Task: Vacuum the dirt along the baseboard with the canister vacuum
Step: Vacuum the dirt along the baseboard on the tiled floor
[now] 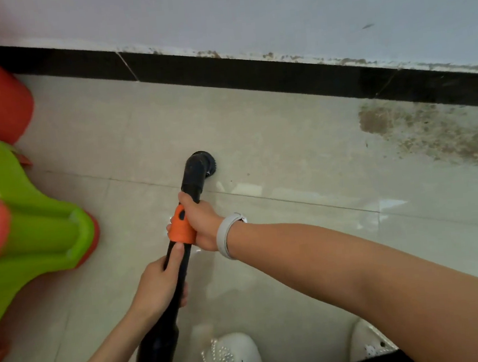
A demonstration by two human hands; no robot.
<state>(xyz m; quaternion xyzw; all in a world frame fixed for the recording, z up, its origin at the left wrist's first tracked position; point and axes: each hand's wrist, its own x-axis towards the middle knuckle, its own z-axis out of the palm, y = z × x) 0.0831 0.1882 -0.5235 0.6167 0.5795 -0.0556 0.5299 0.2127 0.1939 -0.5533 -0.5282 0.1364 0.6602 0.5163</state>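
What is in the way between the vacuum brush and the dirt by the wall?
Nothing visible. Only bare floor tile lies between the brush nozzle and the dirt patch, which is off to the right beside the black baseboard.

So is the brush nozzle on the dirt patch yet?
No. The brush nozzle sits on bare tile, well left of the dirt patch by the baseboard.

Glossy pale beige tiled floor (286,135), thin grout lines crossing. Far edge meets black baseboard strip (250,73). Brown patch of loose dirt (431,133) on floor far right, just beside baseboard. Round black vacuum brush nozzle (202,162) resting on floor, centre, well left of dirt. Green-and-red plastic furniture (31,224) standing on floor, left. Two white beaded shoes (234,359) on floor, near edge.
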